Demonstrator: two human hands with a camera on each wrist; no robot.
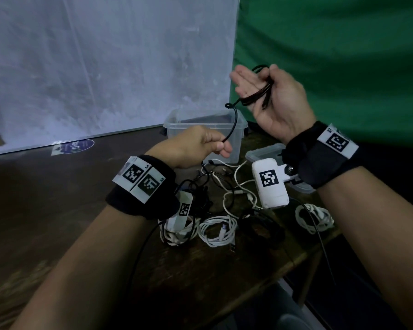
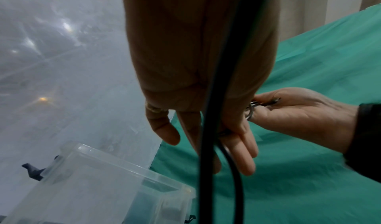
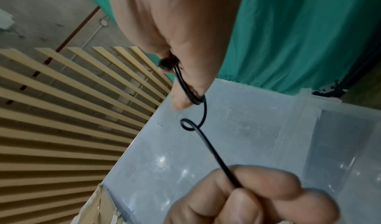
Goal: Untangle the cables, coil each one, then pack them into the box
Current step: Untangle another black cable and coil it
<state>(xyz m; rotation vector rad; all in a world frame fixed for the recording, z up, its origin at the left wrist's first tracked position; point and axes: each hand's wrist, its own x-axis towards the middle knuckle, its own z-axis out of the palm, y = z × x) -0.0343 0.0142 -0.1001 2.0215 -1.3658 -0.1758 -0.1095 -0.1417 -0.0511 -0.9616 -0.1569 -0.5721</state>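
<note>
A thin black cable [image 1: 234, 120] runs between both my hands above the clear plastic box [image 1: 177, 123]. My right hand [image 1: 260, 88] is raised at the back right, with the thumb clamping several wound loops of this cable across the palm. From those loops the cable drops through a small kink [image 3: 187, 125] to my left hand [image 1: 221, 146], which pinches it between thumb and fingers just in front of the box. The right wrist view shows that pinch on the cable [image 3: 226, 170] close up. In the left wrist view the box [image 2: 103, 170] sits below my fingers.
The box lid [image 1: 264, 152] lies right of the box. On the brown table [image 1: 57, 210] are a tangle of black and white cables [image 1: 215, 182], two white coils [image 1: 218, 231] [image 1: 314, 216] and a black coil [image 1: 260, 227]. The table edge runs front right.
</note>
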